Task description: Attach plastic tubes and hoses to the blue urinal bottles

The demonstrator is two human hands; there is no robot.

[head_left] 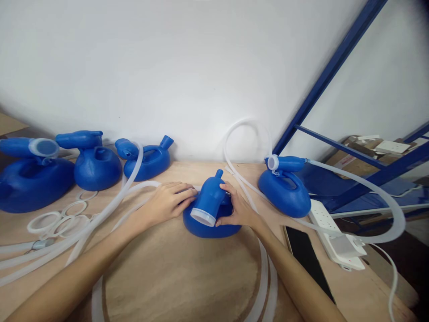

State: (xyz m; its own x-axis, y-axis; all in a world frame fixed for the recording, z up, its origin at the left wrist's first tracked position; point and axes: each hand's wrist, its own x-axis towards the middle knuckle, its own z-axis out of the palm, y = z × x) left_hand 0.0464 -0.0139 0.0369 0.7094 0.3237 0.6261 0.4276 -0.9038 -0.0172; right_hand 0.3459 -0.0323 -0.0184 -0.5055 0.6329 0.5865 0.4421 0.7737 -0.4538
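A blue plastic urinal bottle (211, 230) lies on the table before me. Over it sits a blue funnel-shaped cup (210, 192) with a white ring (203, 217) at its wide mouth and a narrow spout pointing away from me. My right hand (236, 208) grips this cup from the right, thumb near the ring and fingers along the far side. From the left, my left hand (172, 201) has its bent fingers against the bottle's left end; their tips are partly hidden. Whether cup and bottle are joined is hidden.
More urinal bottles stand left, including one (97, 167) by the wall, and another bottle (284, 192) stands right. White rings (74, 208) lie left. Clear hoses (110, 210) cross the table. A phone (306, 255) and power strip (330, 232) lie right, beside a blue rack (328, 71).
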